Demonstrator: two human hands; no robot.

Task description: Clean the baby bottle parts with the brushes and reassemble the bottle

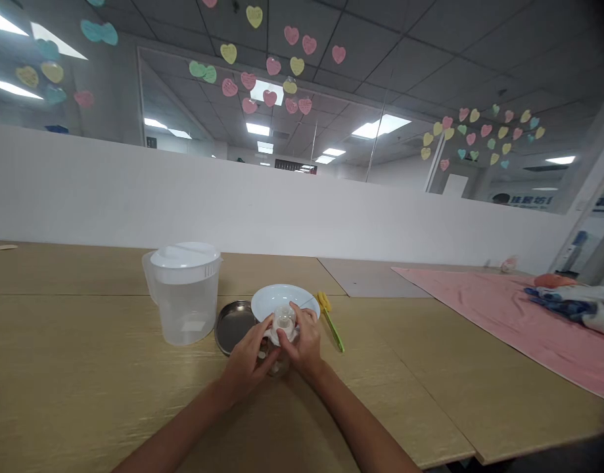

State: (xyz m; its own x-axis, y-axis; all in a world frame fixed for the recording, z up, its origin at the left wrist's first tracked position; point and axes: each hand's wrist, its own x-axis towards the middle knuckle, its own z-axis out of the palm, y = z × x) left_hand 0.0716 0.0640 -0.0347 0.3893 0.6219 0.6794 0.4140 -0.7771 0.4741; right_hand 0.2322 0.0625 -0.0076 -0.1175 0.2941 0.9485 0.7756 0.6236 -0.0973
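Note:
Both hands are closed around a small clear container with a white collar (pixel 284 320) at the middle of the table. Its exact kind I cannot make out. My left hand (pixel 248 362) grips it from the left, and part of its clear lower body shows below the fingers. From the right, my right hand (pixel 305 340) holds the upper part, thumb in front and fingers round the side. Just behind the hands lies a white bowl (pixel 267 297), partly covered by them. A dark round metal pan (pixel 232 322) sits beside the left hand.
A lidded clear plastic pitcher (pixel 187 309) holding clear liquid stands at the left. To the right lies a yellow-headed brush with a green handle (pixel 334 328). Pink cloth (pixel 509 315) covers the far right, with bundled fabrics (pixel 578 301) on it. A white wall (pixel 282 213) runs behind.

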